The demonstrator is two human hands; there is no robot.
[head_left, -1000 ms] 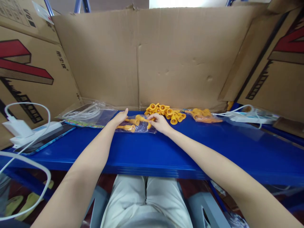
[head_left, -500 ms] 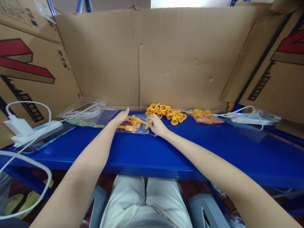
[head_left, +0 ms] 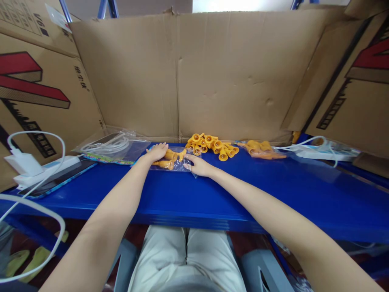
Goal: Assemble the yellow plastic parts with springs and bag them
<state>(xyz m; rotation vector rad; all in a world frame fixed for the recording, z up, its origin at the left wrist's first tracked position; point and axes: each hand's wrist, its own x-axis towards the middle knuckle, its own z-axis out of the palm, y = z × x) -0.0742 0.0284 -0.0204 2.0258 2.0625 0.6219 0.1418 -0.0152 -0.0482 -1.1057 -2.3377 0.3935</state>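
A clear plastic bag (head_left: 179, 166) with several yellow horn-shaped plastic pieces (head_left: 165, 164) in it lies flat on the blue table. My left hand (head_left: 157, 151) rests palm down on the bag's left part, fingers stretched out over the pieces. At the bag's right end is my right hand (head_left: 199, 165), its thumb and fingers apart. One yellow piece (head_left: 182, 155) lies just left of the right fingertips, out of their grip. Behind the right hand sits a loose pile of yellow horn-shaped pieces (head_left: 212, 144), flared ends mostly facing me.
A filled bag of yellow pieces (head_left: 259, 149) lies right of the pile. To the left are a bagged white cable (head_left: 112, 144), a phone (head_left: 57, 178) and a power strip (head_left: 48, 168). Another power strip (head_left: 331, 152) stands right. Cardboard (head_left: 243, 77) walls the back.
My right hand has let go of a yellow piece, which now lies farther left in the bag. The left hand has turned flat and moved onto the bag's pieces.
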